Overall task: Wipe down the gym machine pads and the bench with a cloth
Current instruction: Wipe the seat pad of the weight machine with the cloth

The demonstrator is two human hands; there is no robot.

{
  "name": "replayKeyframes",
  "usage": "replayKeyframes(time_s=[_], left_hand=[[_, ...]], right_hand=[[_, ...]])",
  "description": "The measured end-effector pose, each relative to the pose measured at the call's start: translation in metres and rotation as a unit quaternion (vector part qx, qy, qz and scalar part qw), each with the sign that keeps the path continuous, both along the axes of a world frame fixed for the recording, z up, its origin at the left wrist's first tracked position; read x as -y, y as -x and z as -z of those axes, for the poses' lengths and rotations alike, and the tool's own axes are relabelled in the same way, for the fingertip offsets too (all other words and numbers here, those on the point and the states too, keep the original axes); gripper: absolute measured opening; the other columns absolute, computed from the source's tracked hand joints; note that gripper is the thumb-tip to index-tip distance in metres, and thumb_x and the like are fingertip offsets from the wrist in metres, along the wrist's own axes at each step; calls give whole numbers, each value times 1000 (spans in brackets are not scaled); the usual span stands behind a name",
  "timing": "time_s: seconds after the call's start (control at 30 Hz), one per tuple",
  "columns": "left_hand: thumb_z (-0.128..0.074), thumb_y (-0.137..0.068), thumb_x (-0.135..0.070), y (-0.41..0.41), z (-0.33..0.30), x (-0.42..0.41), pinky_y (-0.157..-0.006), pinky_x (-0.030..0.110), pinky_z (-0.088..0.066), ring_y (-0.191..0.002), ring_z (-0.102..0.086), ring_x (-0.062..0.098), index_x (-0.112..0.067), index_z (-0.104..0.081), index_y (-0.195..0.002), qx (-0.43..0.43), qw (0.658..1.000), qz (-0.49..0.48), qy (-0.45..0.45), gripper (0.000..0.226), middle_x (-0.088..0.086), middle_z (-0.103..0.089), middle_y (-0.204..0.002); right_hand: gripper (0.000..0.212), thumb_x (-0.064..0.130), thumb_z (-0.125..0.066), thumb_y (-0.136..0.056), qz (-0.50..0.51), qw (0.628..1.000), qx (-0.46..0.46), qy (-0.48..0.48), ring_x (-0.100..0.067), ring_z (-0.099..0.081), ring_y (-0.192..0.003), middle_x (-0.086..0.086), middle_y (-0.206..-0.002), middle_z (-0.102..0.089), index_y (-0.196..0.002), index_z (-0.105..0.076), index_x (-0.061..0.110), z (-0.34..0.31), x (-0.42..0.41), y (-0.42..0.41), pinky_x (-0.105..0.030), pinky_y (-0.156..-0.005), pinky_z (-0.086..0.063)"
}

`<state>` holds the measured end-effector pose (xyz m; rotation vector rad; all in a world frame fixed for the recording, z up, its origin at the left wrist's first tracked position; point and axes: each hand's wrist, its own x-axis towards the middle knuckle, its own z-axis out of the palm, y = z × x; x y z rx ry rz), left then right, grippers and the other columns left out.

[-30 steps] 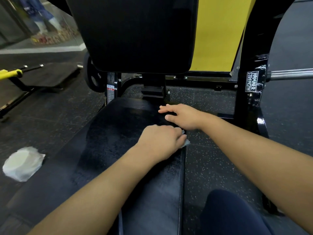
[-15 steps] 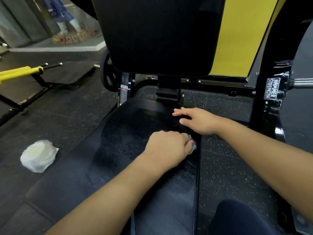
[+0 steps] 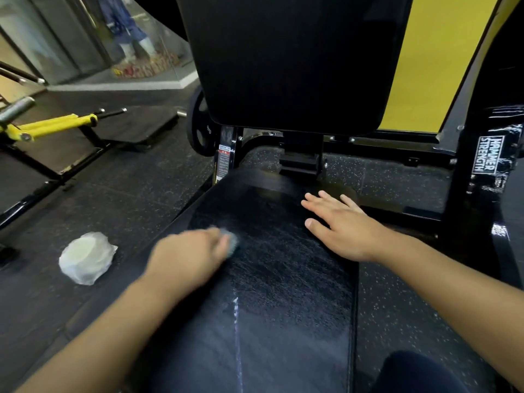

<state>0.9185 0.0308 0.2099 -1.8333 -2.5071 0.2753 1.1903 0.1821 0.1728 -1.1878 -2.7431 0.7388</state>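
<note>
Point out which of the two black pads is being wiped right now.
The flat black seat pad: the left hand rubs a grey cloth across it; the upright black back pad goes untouched.

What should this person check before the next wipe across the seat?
1. Cloth in the left hand: ok, a grey bit shows past the fingers.
2. Cloth touching the seat pad: cannot tell, the hand is blurred.
3. Right hand steadying: ok, it lies flat with fingers spread on the pad's right side.
4. Path clear: ok, nothing else lies on the pad.
5. Back pad wiped: cannot tell.
6. White bundle out of the way: ok, it sits on the floor left of the seat.
</note>
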Motion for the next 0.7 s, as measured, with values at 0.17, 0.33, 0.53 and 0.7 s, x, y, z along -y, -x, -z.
replayKeyframes(time_s=[0.17, 0.33, 0.53, 0.7], left_hand=[[-27, -101, -66, 58, 0, -2, -89, 41, -52, -105, -67, 39, -33, -62, -111, 39, 993, -103, -29, 50, 8, -73, -113], [-25, -102, -67, 8, 8, 12, -83, 38, -53, -101, -70, 30, -30, -56, -102, 19, 1000, -1, -25, 48, -1, -73, -110], [-24, -102, -67, 29, -3, 35, -78, 35, -48, -106, -68, 26, -27, -52, -96, 18, 1000, 11, 18, 48, -6, -69, -118], [-30, -104, -62, 76, -5, -8, -90, 40, -47, -113, -65, 37, -26, -63, -105, 54, 991, -116, -24, 49, 8, -71, -120]], right_hand=[[65, 59, -26, -107, -54, 998, 35, -20, -1, 10, -156, 18, -171, 0, -165, -10, 34, -9, 14, 19, -40, -129, 8], [80, 82, -16, -95, -102, 991, 73, -44, -7, 20, -155, 17, -169, 14, -163, 2, 43, -9, 24, 45, -45, -128, 11], [85, 88, -14, -90, -142, 984, 94, -44, -7, 25, -154, 20, -167, 20, -161, 7, 46, -12, 25, 56, -46, -128, 13], [83, 87, -14, -91, -162, 981, 94, -45, -6, 26, -153, 21, -167, 19, -161, 6, 47, -15, 23, 66, -46, -128, 13]])
